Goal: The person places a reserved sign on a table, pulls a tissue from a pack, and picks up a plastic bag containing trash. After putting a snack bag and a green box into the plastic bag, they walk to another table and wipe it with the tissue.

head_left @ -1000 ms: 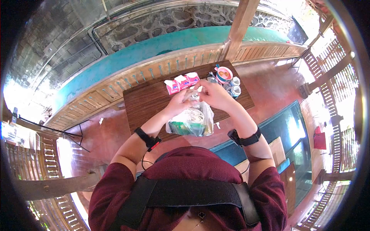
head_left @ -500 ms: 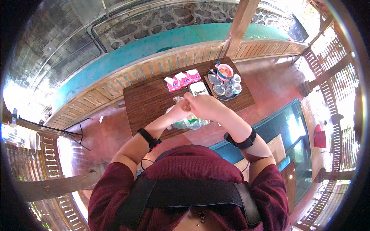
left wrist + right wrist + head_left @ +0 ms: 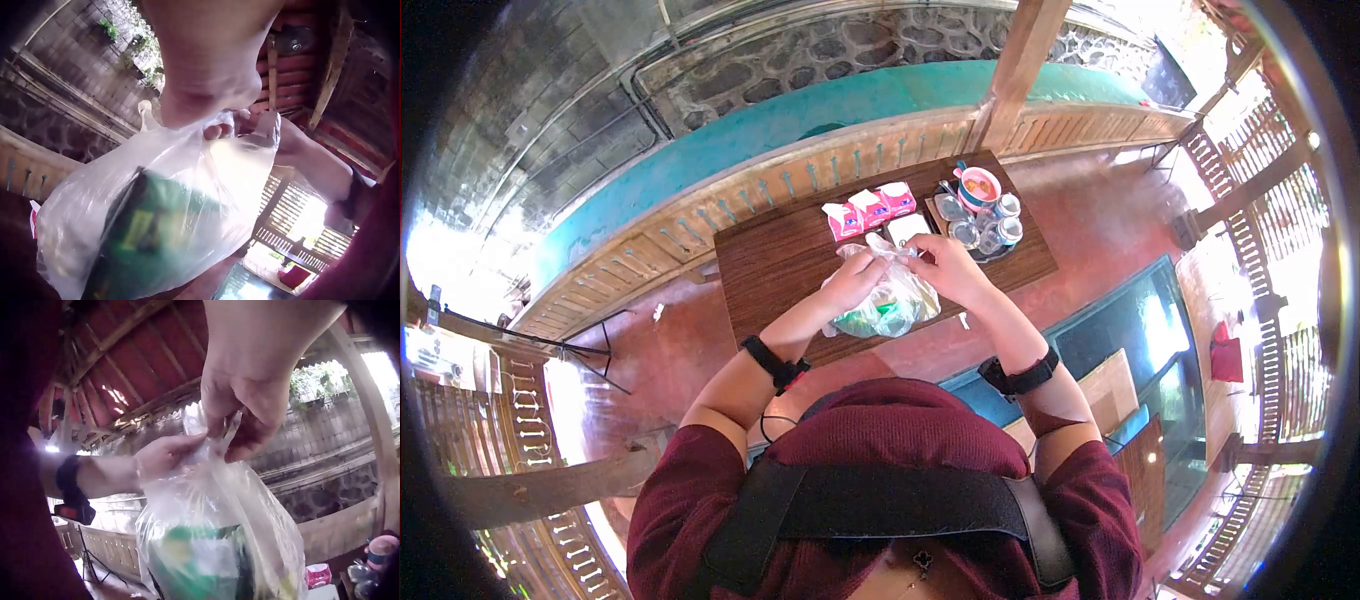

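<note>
A translucent plastic bag (image 3: pixel 905 318) is in front of me over the near part of the table. Through its film shows a green package (image 3: pixel 156 231) with yellow marks, blurred by the plastic. My left hand (image 3: pixel 852 285) grips the bunched neck of the bag, its thumb lying along the film in the right wrist view. Close beside it, my right hand (image 3: pixel 250 419) pinches a twisted bit of plastic at the top of the bag. Loose film sticks up between the two hands.
Behind the bag, pink tissue packs (image 3: pixel 868 212) stand in a row on the dark wooden table (image 3: pixel 770 270). A white sign (image 3: pixel 908 230) is beside them. Further right are glass jars (image 3: pixel 990 238) on a tray and a pink bowl (image 3: pixel 978 188).
The bag's top has been gathered into a narrow neck. My hands came tightly together over it half a second ago and are now slightly apart, each still holding plastic.
</note>
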### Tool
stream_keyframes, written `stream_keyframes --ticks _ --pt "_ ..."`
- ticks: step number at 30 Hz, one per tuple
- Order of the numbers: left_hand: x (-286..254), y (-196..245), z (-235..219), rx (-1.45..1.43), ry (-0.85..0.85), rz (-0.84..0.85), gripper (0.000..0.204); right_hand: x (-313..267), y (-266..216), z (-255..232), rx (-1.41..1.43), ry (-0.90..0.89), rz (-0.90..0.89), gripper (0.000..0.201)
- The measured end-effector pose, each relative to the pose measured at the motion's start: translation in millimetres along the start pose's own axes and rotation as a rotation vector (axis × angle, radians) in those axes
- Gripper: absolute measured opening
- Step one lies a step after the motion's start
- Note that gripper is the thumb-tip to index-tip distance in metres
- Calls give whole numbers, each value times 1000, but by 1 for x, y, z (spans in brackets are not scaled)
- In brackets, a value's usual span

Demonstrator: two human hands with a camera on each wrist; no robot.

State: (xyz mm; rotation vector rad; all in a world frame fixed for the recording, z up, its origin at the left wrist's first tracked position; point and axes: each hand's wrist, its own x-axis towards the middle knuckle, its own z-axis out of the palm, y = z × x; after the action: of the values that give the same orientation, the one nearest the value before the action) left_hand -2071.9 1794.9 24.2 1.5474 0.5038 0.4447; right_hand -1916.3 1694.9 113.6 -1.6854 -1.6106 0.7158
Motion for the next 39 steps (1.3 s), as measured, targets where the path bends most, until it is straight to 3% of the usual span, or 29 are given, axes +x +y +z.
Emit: stream_keyframes --ticks 3,6,9,12,13,14,16,19,22,23,27,31,34,37,39 --pt "0 14 -5 149 30 80 25 0 3 4 13 112 -60 16" --pt "3 35 -5 135 162 147 24 3 18 8 137 188 23 14" --pt "10 39 -17 131 125 -7 22 3 13 7 316 202 82 13" --pt "17 40 -22 43 48 -49 18 1 8 14 226 199 -107 14" --pt "20 38 -26 -29 12 -50 16 -1 3 14 177 170 -255 16" --pt "21 36 -28 -101 -26 -52 15 -1 -4 11 114 51 -359 19" --pt "16 50 -24 -34 -22 -4 12 -5 -4 22 62 25 -411 21" --pt "12 60 -18 40 -69 72 9 -4 9 27 -164 135 -368 22" --pt "13 57 -18 41 -129 168 10 2 12 33 -101 402 -376 25" --pt "12 56 -19 58 -153 234 11 3 15 34 -88 390 -278 30" --pt "8 60 -21 151 -109 324 17 3 4 19 -5 279 -444 26" --pt "5 67 -20 -272 -62 110 21 3 16 17 136 183 -438 20" --pt "4 73 -24 -150 -168 45 25 9 18 16 121 182 -414 22" --pt "2 76 -19 -107 -126 51 27 8 5 16 343 206 -71 32" --pt "1 81 -18 25 -150 154 28 12 5 23 394 251 -161 34"
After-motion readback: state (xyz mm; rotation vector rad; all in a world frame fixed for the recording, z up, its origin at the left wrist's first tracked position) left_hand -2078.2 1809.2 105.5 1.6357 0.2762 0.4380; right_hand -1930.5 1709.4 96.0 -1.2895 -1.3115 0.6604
